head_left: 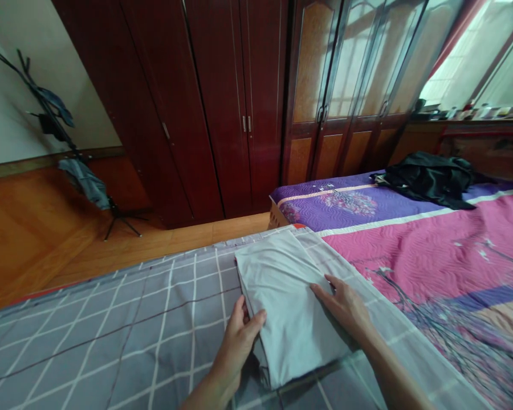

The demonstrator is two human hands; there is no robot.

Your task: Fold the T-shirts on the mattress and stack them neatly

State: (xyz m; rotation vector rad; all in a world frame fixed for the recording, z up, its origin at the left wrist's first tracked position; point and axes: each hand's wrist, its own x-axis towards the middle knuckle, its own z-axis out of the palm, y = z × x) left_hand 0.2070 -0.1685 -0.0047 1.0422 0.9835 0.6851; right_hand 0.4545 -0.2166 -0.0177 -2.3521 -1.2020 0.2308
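A folded pale grey piece of cloth (293, 307), its exact kind not clear, lies flat in a layered rectangle on the checked bedsheet. My left hand (239, 336) grips its left edge, thumb on top and fingers at the side, partly hidden. On the opposite side, my right hand (346, 304) rests on the cloth's right edge, with thumb and forefinger apart and stretched out; the other fingers are mostly hidden. Shallow creases run over the upper surface. Darker layers show beneath the cloth along its near left edge.
The grey checked bedsheet (154, 324) spreads to the left. A pink and purple quilt (402, 239) covers the bed at right, with a crumpled black garment (431, 176) on it. Dark red wardrobes (222, 114) line the back; a coat stand (64, 134) stands at far left.
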